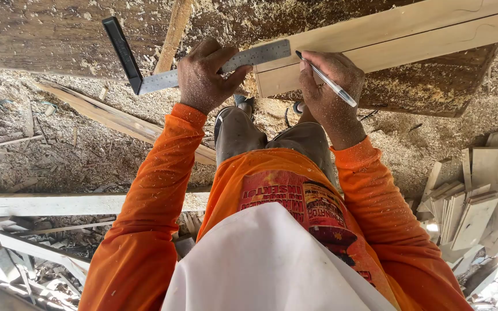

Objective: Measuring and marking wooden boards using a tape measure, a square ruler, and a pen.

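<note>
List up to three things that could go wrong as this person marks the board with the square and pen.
1. The left hand alone holds the square; if that grip slips, the line may come out crooked.
2. Sawdust lies by the board and might lift the blade, spoiling accuracy.
3. The right hand holds the pen at the board's end, so it could skid off.

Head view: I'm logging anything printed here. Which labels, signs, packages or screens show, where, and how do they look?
Shirt print: on the orange shirt's front, mid-frame; a red and yellow block beside a dark rounded picture.
Ruler markings: fine dark ticks on the grey metal square under the left hand.
No packages, signs or screens.
</note>
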